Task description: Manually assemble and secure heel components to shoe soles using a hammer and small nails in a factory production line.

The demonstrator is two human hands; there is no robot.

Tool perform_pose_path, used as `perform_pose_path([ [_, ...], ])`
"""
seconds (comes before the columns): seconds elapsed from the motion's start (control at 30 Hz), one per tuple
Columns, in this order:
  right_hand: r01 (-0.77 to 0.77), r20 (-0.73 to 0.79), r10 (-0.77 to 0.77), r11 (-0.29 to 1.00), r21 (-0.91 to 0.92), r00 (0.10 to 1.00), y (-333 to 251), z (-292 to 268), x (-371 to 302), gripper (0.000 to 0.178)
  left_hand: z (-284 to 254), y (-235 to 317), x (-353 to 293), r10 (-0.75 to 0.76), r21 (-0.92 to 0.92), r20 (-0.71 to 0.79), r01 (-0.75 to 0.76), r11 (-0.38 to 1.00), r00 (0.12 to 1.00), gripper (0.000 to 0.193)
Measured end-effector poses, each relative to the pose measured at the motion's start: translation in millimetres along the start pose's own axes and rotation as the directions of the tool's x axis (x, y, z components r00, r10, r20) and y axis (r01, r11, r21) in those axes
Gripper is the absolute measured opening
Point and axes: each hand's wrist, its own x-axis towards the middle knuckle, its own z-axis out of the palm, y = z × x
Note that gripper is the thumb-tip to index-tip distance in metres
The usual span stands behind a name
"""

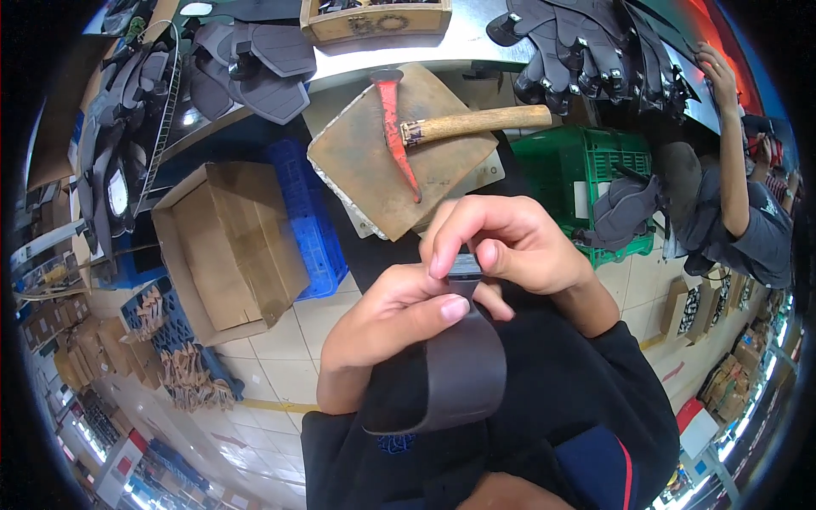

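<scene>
A dark brown strap curves in a loop before my chest, its narrow end turned up. Around that end my left hand is closed, its thumb lying on the strap. With thumb and index finger my right hand grips a small dark, squarish buckle-like piece at the strap's tip; whether it is fastened on, I cannot tell. Just beyond my hands, a hammer with a red head and wooden handle lies on a worn brown slab.
Left of the slab, an open cardboard box sits by a blue crate. At right stands a green crate with dark pieces. Dark strap pieces and a wooden box lie on the bench. A co-worker reaches there.
</scene>
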Motion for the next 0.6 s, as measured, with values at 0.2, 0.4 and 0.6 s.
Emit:
perform_pose_path([
  [0.2,0.176,0.018,-0.176,0.984,-0.029,0.984,0,3,7,0.055,7,-2,5,0.038,-0.152,0.189,-0.009,0.988,0.981,0.037],
  [0.4,0.13,-0.057,-0.123,0.982,0.138,0.991,2,21,-3,0.062,25,-15,1,0.122,-0.239,0.163,-0.08,0.968,0.979,0.035],
  [0.6,-0.005,0.117,-0.024,0.97,0.242,0.993,6,8,-18,0.055,59,-13,0,0.13,-0.154,-0.071,-0.14,0.978,0.989,0.039],
])
